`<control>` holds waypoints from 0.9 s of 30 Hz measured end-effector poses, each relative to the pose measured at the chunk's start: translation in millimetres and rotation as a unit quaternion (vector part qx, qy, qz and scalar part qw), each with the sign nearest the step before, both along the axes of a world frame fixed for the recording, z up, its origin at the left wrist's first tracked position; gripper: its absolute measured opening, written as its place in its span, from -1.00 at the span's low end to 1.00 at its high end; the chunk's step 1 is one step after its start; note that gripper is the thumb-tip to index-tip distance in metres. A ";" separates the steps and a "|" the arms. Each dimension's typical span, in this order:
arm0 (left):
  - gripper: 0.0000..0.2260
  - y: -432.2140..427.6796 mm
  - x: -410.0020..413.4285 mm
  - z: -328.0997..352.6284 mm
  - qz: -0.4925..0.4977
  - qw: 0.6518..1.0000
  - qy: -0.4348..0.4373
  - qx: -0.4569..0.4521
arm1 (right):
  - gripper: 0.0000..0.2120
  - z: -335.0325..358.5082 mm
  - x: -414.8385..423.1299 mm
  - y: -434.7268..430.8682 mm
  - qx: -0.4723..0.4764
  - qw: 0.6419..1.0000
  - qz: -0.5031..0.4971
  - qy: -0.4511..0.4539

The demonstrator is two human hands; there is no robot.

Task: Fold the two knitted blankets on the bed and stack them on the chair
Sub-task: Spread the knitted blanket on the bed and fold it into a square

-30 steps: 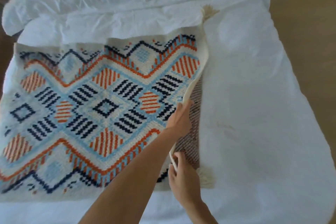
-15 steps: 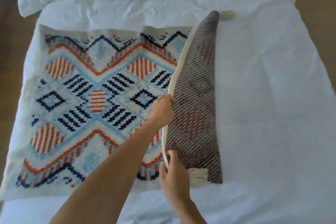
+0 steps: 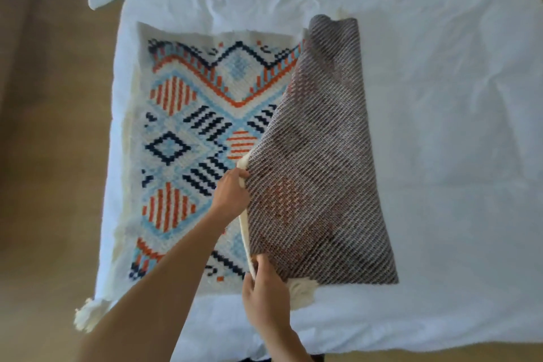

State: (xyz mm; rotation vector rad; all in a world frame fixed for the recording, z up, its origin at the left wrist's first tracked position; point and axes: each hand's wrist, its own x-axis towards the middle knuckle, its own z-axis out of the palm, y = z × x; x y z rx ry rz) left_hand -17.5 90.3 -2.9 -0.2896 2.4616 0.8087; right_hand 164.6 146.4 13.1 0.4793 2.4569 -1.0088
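Knitted, the blanket (image 3: 205, 132) has its raised edge clamped in my left hand (image 3: 232, 194) and right hand (image 3: 266, 300), spaced apart so the flap folds over evenly.

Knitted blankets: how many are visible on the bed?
1. The patterned blanket lies on the left part of the bed; the left hand and the right hand grip its turned-over edge. A second one may be out of view.

The knitted blanket (image 3: 188, 138) is spread over the left half of the bed (image 3: 446, 161), with its right part turned up.
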 end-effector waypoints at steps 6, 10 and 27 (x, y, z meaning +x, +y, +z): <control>-0.58 -38.9 0.5 5.4 -0.005 0.999 0.038 0.020 | -0.75 -0.5 -1.8 -44.9 -0.014 1.000 -0.004 0.012; -0.60 -78.8 -0.1 -0.5 -0.016 0.999 0.042 0.016 | -0.77 -1.0 -5.2 -82.4 -0.014 1.000 0.005 0.019; -0.54 -283.8 -25.4 -45.3 -0.131 0.987 0.039 0.083 | -0.75 -33.4 -35.6 -300.2 0.008 0.997 -0.062 -0.037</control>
